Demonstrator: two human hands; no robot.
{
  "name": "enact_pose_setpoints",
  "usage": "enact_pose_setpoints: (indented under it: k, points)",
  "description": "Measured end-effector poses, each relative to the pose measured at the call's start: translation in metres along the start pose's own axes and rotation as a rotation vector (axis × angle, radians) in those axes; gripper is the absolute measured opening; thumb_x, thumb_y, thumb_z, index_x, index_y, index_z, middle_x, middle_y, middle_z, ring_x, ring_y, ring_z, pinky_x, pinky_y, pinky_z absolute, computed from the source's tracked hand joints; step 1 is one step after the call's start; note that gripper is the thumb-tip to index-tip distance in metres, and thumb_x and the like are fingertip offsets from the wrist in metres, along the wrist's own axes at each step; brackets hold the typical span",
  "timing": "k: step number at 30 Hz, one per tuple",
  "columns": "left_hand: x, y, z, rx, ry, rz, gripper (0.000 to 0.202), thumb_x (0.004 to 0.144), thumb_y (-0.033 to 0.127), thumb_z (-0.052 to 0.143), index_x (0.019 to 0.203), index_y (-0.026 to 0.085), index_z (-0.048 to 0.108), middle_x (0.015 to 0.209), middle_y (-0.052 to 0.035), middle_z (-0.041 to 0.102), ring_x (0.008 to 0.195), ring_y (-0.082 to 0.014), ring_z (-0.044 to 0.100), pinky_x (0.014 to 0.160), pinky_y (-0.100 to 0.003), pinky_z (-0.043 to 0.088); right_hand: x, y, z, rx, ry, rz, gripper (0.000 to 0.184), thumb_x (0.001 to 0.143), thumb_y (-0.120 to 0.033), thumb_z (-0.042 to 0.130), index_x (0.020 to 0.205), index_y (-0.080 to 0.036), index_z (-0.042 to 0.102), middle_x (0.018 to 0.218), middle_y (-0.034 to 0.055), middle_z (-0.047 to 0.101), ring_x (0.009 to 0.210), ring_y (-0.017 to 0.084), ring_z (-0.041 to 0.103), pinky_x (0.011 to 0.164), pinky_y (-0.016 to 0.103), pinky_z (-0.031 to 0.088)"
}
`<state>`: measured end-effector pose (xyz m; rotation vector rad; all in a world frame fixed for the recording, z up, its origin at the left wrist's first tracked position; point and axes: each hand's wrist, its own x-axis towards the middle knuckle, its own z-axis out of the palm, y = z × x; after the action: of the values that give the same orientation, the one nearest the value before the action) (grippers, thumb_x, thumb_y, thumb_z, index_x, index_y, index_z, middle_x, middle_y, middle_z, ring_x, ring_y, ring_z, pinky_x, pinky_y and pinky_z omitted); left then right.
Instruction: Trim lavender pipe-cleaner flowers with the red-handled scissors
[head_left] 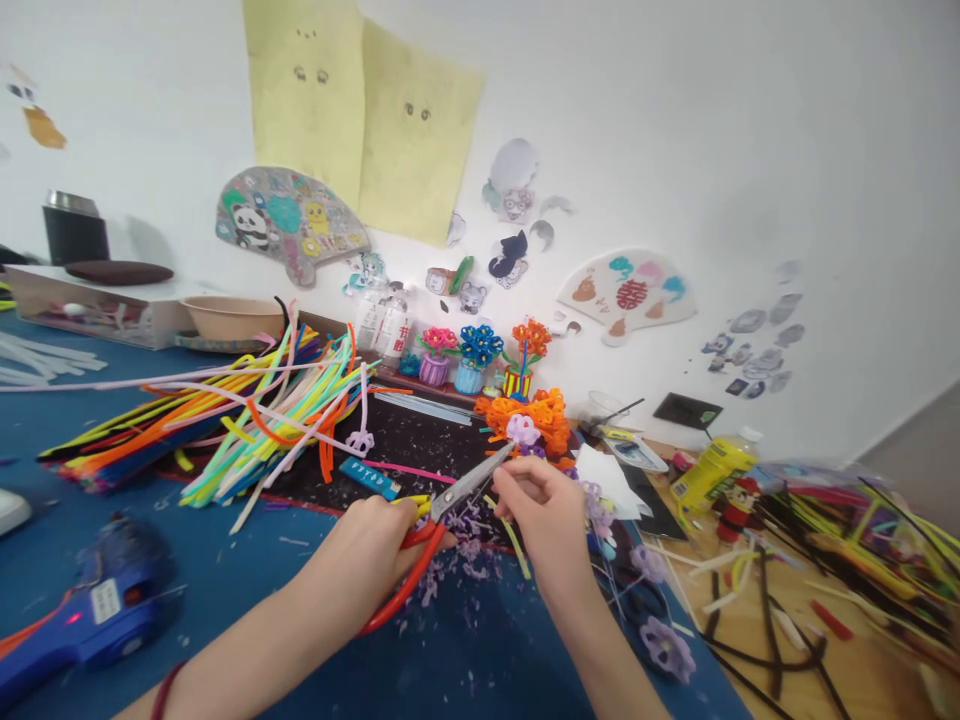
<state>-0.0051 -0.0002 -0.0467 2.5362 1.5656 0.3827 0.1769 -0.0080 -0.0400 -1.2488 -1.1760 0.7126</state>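
Note:
My left hand (379, 545) is closed round the handles of scissors (472, 482) with red and yellow grips. Their blades point up and right, with the tips close to a pale lilac pipe-cleaner flower (523, 430). My right hand (546, 510) is pinched just below that flower and seems to hold its thin stem, which the fingers mostly hide. Lilac fuzz clippings (465, 550) lie scattered under the blades. Behind the flower sits a bunch of orange pipe-cleaner shapes (551, 418). More lilac flowers (667, 648) rest right of my right forearm.
A pile of coloured pipe cleaners (277, 410) lies left on the blue mat (300, 665). A blue glue gun (105, 610) with a red light is at lower left. Small potted flowers (480, 360) line the wall. At right are a yellow bottle (716, 470) and more pipe cleaners (862, 540).

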Motion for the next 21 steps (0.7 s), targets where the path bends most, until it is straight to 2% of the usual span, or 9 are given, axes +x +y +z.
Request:
enact_pose_setpoints:
  k: [4, 8, 11, 13, 17, 21]
  points:
    - [0.001, -0.002, 0.000, -0.014, 0.008, 0.002, 0.043, 0.090, 0.052, 0.034, 0.069, 0.021, 0.054, 0.059, -0.0060, 0.063, 0.058, -0.0224, 0.063, 0.050, -0.027, 0.026, -0.001, -0.002, -0.001, 0.015, -0.004, 0.013, 0.015, 0.072, -0.030, 0.066, 0.070, -0.016, 0.063, 0.049, -0.0022, 0.058, 0.045, 0.014, 0.057, 0.046, 0.023, 0.042]
    - [0.001, -0.002, -0.004, -0.071, 0.001, -0.026, 0.033, 0.085, 0.052, 0.044, 0.072, 0.022, 0.049, 0.067, -0.0028, 0.064, 0.061, -0.0206, 0.062, 0.051, -0.025, 0.029, -0.001, -0.001, 0.000, 0.015, -0.014, -0.016, 0.016, 0.075, -0.031, 0.066, 0.072, -0.016, 0.062, 0.049, -0.0022, 0.059, 0.045, 0.012, 0.055, 0.047, 0.022, 0.041]
    - [0.001, -0.003, -0.008, -0.133, 0.061, -0.080, 0.024, 0.081, 0.047, 0.051, 0.082, 0.023, 0.049, 0.083, -0.0037, 0.065, 0.072, -0.0219, 0.063, 0.054, -0.025, 0.032, 0.000, -0.003, 0.000, 0.029, -0.019, -0.034, 0.017, 0.077, -0.032, 0.065, 0.074, -0.016, 0.062, 0.048, -0.0026, 0.058, 0.046, 0.012, 0.054, 0.047, 0.022, 0.042]
    - [0.003, -0.006, -0.009, -0.211, 0.116, -0.127, 0.023, 0.080, 0.046, 0.050, 0.084, 0.023, 0.047, 0.082, -0.0029, 0.064, 0.073, -0.0220, 0.061, 0.056, -0.026, 0.033, 0.000, -0.006, 0.000, 0.052, -0.044, -0.044, 0.018, 0.078, -0.033, 0.065, 0.075, -0.016, 0.063, 0.048, -0.0027, 0.058, 0.046, 0.011, 0.053, 0.048, 0.022, 0.042]
    - [0.010, -0.010, -0.012, -0.565, 0.176, -0.179, 0.033, 0.082, 0.054, 0.042, 0.072, 0.023, 0.043, 0.059, 0.0033, 0.051, 0.055, -0.0159, 0.051, 0.052, -0.026, 0.033, -0.003, -0.013, 0.000, 0.177, -0.231, -0.031, 0.017, 0.080, -0.033, 0.066, 0.077, -0.016, 0.063, 0.059, -0.0014, 0.061, 0.047, 0.009, 0.053, 0.049, 0.021, 0.042]
    - [0.010, -0.007, -0.018, -1.039, 0.155, -0.133, 0.039, 0.076, 0.060, 0.051, 0.074, 0.021, 0.048, 0.050, 0.0074, 0.044, 0.046, -0.0103, 0.042, 0.048, -0.024, 0.034, -0.012, -0.018, 0.002, 0.289, -0.479, 0.015, 0.014, 0.082, -0.030, 0.065, 0.077, -0.016, 0.064, 0.067, -0.0008, 0.061, 0.050, 0.008, 0.055, 0.051, 0.021, 0.043]
